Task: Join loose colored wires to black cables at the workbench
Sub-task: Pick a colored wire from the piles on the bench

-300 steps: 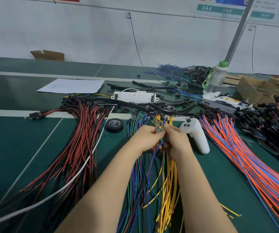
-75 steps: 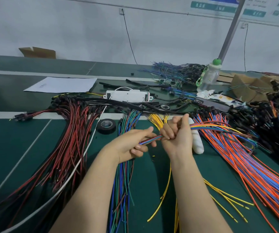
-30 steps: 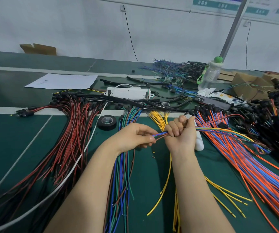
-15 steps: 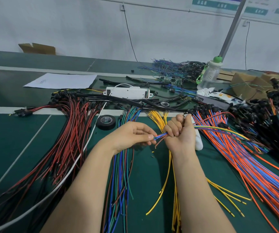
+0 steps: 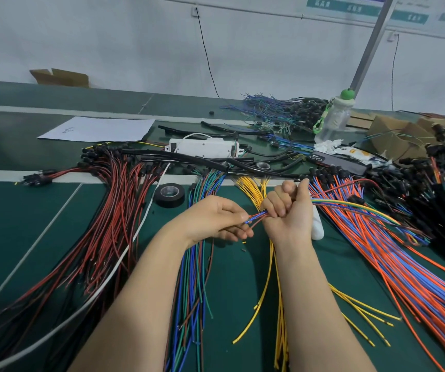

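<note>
My right hand [image 5: 288,210] grips a small bundle of colored wires [image 5: 350,206] in a fist; the bundle trails off to the right over the orange and blue wires [image 5: 393,259]. The bundle's short ends [image 5: 256,217] stick out to the left of the fist. My left hand [image 5: 216,218] pinches those ends between thumb and fingertips. Below the hands lie yellow wires [image 5: 267,285] and mixed blue, green and brown wires [image 5: 194,277]. Black cables [image 5: 189,161] run across the bench behind the hands.
Red and black wires with black connectors [image 5: 103,218] fan out at the left, beside a black tape roll [image 5: 170,195]. A white box [image 5: 205,147], a phone [image 5: 337,162], a bottle [image 5: 334,122], a paper sheet [image 5: 100,128] and cardboard [image 5: 393,135] sit behind.
The bundle has slid rightward through my right fist, so shorter ends show at the left. My left hand has moved from holding the bundle to pinching its tips.
</note>
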`<move>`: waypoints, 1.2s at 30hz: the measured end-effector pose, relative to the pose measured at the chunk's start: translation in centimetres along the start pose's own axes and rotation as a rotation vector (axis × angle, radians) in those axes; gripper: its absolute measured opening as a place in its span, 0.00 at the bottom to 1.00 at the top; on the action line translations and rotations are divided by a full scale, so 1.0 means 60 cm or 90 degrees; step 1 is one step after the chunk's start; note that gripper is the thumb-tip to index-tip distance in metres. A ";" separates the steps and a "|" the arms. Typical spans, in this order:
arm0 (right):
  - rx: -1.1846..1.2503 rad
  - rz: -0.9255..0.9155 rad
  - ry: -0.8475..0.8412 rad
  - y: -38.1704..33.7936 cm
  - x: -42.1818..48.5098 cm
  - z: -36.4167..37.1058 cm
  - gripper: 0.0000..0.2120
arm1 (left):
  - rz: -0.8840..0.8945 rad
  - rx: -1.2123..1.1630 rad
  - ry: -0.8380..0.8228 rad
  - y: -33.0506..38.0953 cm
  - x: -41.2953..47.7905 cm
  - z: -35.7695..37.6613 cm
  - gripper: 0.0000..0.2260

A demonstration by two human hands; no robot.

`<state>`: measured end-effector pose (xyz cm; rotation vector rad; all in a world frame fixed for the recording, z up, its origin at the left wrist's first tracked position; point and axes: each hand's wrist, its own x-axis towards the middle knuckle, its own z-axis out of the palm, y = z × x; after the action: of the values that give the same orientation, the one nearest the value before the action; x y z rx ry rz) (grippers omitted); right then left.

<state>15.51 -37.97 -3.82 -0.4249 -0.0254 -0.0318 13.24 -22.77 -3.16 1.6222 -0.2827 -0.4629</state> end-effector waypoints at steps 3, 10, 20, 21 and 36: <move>-0.007 -0.053 0.037 0.002 -0.002 0.003 0.25 | 0.018 0.007 0.019 -0.001 0.004 0.004 0.05; 0.060 -0.115 0.080 0.003 -0.002 0.001 0.25 | 0.055 0.009 0.047 -0.004 0.011 0.014 0.04; 0.091 -0.110 0.075 0.001 -0.003 -0.001 0.26 | 0.045 -0.040 0.068 -0.002 0.010 0.016 0.07; 0.085 -0.107 0.070 0.001 -0.004 0.000 0.26 | 0.034 -0.045 0.065 -0.002 0.009 0.013 0.08; -0.001 -0.103 0.057 0.001 -0.005 0.004 0.26 | 0.159 0.286 0.123 0.005 0.017 0.017 0.06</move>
<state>15.19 -37.78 -3.62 -0.4222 0.0284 -0.2106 13.72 -24.20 -3.03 2.0191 -0.4597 -0.0482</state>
